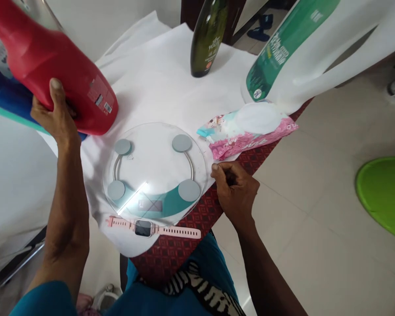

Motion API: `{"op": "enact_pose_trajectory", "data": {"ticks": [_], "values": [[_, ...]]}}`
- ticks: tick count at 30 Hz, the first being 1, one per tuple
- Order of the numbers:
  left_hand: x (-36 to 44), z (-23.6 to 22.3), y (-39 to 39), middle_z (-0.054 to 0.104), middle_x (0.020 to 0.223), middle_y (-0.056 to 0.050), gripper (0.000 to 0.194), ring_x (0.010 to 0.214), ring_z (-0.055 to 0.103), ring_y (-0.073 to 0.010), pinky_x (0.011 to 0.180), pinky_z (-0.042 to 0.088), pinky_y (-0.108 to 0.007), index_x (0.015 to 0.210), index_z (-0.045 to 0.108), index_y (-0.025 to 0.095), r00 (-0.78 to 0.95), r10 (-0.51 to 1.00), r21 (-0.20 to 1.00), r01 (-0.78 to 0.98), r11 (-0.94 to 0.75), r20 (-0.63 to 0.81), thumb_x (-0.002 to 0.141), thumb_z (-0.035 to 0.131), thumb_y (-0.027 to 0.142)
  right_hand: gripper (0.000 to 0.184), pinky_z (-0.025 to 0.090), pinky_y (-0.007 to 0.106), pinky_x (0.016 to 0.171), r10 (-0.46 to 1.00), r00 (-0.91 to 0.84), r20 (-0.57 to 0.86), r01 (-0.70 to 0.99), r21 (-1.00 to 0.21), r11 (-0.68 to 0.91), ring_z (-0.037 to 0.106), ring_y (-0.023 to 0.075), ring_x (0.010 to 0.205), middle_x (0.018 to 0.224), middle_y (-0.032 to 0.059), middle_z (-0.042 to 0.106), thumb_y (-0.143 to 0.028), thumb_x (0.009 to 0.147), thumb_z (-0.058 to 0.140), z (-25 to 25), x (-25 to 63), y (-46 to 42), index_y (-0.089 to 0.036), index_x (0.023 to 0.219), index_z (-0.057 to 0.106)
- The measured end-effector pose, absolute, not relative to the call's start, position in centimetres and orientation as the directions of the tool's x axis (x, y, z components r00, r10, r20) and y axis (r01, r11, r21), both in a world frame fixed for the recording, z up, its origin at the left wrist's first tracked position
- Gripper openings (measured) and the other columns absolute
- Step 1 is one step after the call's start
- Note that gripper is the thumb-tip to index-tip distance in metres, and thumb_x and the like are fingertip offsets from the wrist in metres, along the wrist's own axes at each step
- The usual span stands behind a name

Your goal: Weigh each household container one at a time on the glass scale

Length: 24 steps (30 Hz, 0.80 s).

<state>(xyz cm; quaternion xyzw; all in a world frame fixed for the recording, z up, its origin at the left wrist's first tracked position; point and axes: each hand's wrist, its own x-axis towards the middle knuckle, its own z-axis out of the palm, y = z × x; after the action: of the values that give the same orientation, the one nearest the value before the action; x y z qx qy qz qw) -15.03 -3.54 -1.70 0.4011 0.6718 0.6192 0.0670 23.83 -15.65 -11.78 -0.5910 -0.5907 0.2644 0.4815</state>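
My left hand point(58, 116) is wrapped round a large red plastic bottle point(75, 83), thumb on its near side and the other fingers partly hidden behind. The bottle leans at the left of the table. My right hand point(237, 188) is curled closed beside the table's right edge, and nothing shows in its fingers. Just beyond it lies a pink wet wipes pack point(246, 140) with a white lid. Between my hands sits a round glass bathroom scale point(153, 169) with four grey discs. A pink smartwatch point(143, 228) is laid out flat along the scale's near side.
White cloth point(145, 83) covers most of the table, over red patterned fabric point(171, 250). A green glass bottle point(206, 48) stands at the back. At right is a large white jug with a green label point(273, 57). Blue containers point(6, 87) stand left; a green stool point(388, 193) is on the floor.
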Motion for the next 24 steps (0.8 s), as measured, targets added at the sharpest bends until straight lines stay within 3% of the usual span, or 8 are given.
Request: {"op": "enact_pose_trajectory", "data": {"ticks": [3, 5, 7, 9, 12, 15, 20, 24], "values": [[-15.2, -2.0, -7.0, 0.057, 0.094, 0.004, 0.034, 0.086, 0.059, -0.0081, 0.086, 0.051, -0.029, 0.101, 0.051, 0.018, -0.535, 0.607, 0.706, 0.705, -0.063, 0.588, 0.093, 0.082, 0.008, 0.030, 0.048, 0.031, 0.060, 0.949, 0.166, 0.268, 0.444, -0.879, 0.171, 0.058, 0.0148, 0.056, 0.067, -0.0017, 0.068, -0.046, 0.103, 0.067, -11.8, 23.7, -15.8, -0.025, 0.082, 0.067], [-15.3, -2.6, -10.0, 0.065, 0.127, -0.006, 0.053, 0.119, 0.063, -0.0169, 0.107, 0.052, -0.037, 0.120, 0.057, 0.017, -0.405, 0.621, 0.546, 0.837, -0.045, 0.671, 0.082, 0.095, 0.017, 0.031, 0.048, 0.031, 0.060, 0.949, 0.159, 0.273, 0.444, -0.878, 0.179, 0.058, 0.0148, 0.057, 0.068, -0.0017, 0.067, -0.047, 0.103, 0.067, -11.9, 23.6, -15.8, -0.024, 0.082, 0.067], [-15.1, -3.1, -13.3, 0.063, 0.144, -0.014, 0.075, 0.131, 0.062, -0.0249, 0.111, 0.052, -0.045, 0.138, 0.057, 0.016, -0.391, 0.583, 0.468, 0.883, 0.022, 0.712, 0.077, 0.099, 0.029, 0.031, 0.048, 0.032, 0.061, 0.951, 0.151, 0.269, 0.449, -0.876, 0.176, 0.058, 0.0149, 0.058, 0.068, -0.0017, 0.067, -0.048, 0.103, 0.066, -11.9, 23.5, -15.9, -0.024, 0.083, 0.067], [-14.4, -3.5, -16.5, 0.072, 0.128, -0.013, 0.077, 0.113, 0.072, -0.0273, 0.095, 0.060, -0.044, 0.136, 0.064, 0.014, -0.513, 0.614, 0.580, 0.807, 0.108, 0.599, 0.071, 0.099, 0.037, 0.031, 0.048, 0.032, 0.061, 0.956, 0.141, 0.256, 0.456, -0.874, 0.167, 0.058, 0.0149, 0.058, 0.069, -0.0017, 0.067, -0.049, 0.103, 0.066, -11.8, 23.5, -15.8, -0.024, 0.083, 0.066], [-12.8, -3.7, -20.7, 0.075, 0.084, -0.006, 0.053, 0.067, 0.071, -0.0212, 0.060, 0.058, -0.033, 0.108, 0.077, 0.013, -0.609, 0.777, 0.798, 0.543, 0.261, 0.161, 0.069, 0.092, 0.047, 0.030, 0.047, 0.031, 0.060, 0.971, 0.106, 0.212, 0.457, -0.878, 0.142, 0.058, 0.0146, 0.058, 0.069, -0.0017, 0.067, -0.048, 0.102, 0.067, -11.4, 23.7, -15.7, -0.025, 0.083, 0.065], [-11.0, -3.5, -23.9, 0.073, 0.070, -0.008, 0.044, 0.055, 0.067, -0.0186, 0.049, 0.054, -0.028, 0.089, 0.081, 0.014, -0.505, 0.855, 0.810, 0.448, 0.378, -0.120, 0.074, 0.089, 0.056, 0.026, 0.048, 0.030, 0.058, 0.986, 0.048, 0.162, 0.473, -0.873, 0.121, 0.059, 0.0148, 0.059, 0.072, -0.0015, 0.069, -0.047, 0.099, 0.070, -10.6, 24.0, -15.6, -0.025, 0.085, 0.067], [-9.1, -2.7, -25.8, 0.077, 0.076, -0.007, 0.037, 0.056, 0.065, -0.0149, 0.049, 0.051, -0.025, 0.091, 0.083, 0.019, -0.341, 0.897, 0.776, 0.471, 0.421, -0.280, 0.093, 0.078, 0.056, 0.027, 0.054, 0.033, 0.066, 0.990, -0.067, 0.123, 0.572, -0.809, 0.139, 0.067, 0.0177, 0.067, 0.078, -0.0001, 0.074, -0.050, 0.101, 0.070, -8.7, 23.7, -16.6, -0.025, 0.090, 0.069], [-8.5, -2.3, -25.6, 0.072, 0.071, -0.003, 0.032, 0.054, 0.061, -0.0137, 0.050, 0.046, -0.027, 0.088, 0.080, 0.021, -0.390, 0.897, 0.744, 0.532, 0.404, -0.208, 0.096, 0.075, 0.051, 0.029, 0.060, 0.037, 0.076, 0.992, -0.066, 0.105, 0.620, -0.775, 0.123, 0.072, 0.0204, 0.075, 0.086, 0.0025, 0.078, -0.053, 0.101, 0.072, -7.9, 23.3, -17.6, -0.024, 0.099, 0.070]]}}
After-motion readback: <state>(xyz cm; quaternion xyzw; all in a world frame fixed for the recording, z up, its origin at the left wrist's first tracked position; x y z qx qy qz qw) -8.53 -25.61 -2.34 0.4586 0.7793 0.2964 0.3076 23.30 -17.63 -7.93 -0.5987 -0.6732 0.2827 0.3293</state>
